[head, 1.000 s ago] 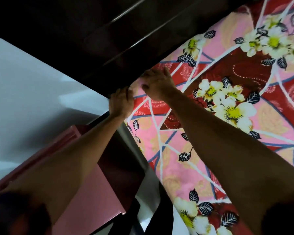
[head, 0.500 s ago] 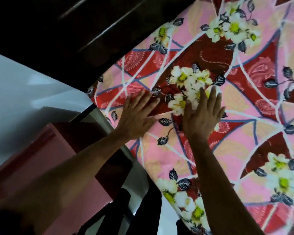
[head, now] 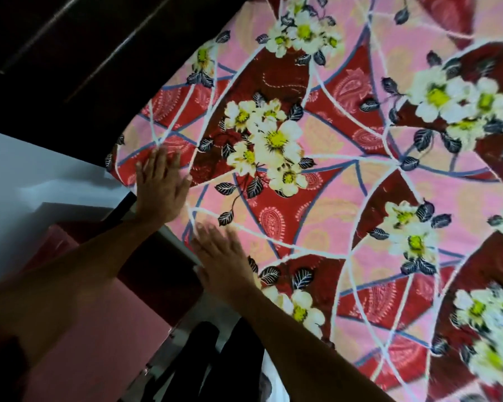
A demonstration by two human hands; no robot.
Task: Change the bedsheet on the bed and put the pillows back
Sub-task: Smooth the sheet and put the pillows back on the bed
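Observation:
A pink and dark red bedsheet with white flowers and black leaves covers the bed and fills the right of the view. My left hand lies flat, fingers spread, on the sheet near its corner by the headboard. My right hand lies flat on the sheet at the bed's side edge, closer to me. Both hands are blurred and hold nothing. No pillows are in view.
A dark wooden headboard runs along the top left. Beside the bed stands a reddish-pink piece of furniture against a white wall. My dark trouser legs stand on a light floor next to the bed's edge.
Both hands left the corner at the headboard, opened flat on the sheet, then slid back toward the bed's side edge. The view has swung to show more of the sheet.

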